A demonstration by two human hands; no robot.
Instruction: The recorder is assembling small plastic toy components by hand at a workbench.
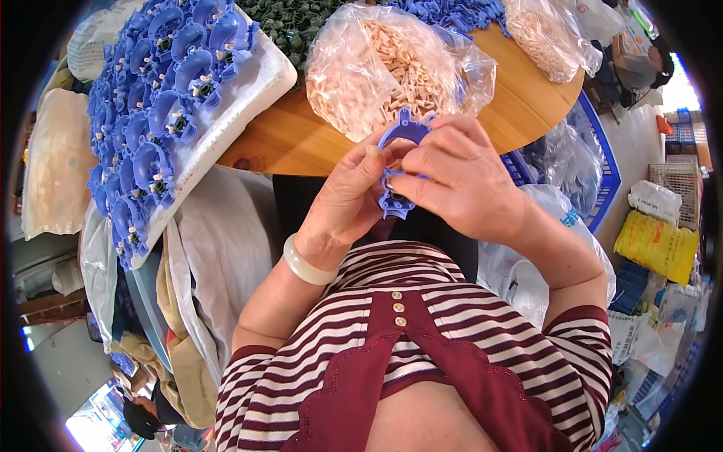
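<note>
Between my hands, just off the near edge of the round wooden table, is a blue plastic part (395, 205) with a curved, ring-like upper end and a small dark piece in its lower end. My left hand (339, 196) is closed around its left side, thumb up. From the right, my right hand (471, 181) is closed on the same part, fingers bent over its middle. Whether the right fingertips also pinch a small piece is hidden. Right beyond my hands lies an open clear bag (410, 68) of small cream-coloured plastic pieces.
At left, a white foam board (252, 87) carries many similar blue parts (162, 113) fitted with small pieces. Dark green pieces (282, 26) and blue pieces (459, 13) lie at the table's far side. Another cream-piece bag (546, 38) and a blue crate (602, 162) are at right.
</note>
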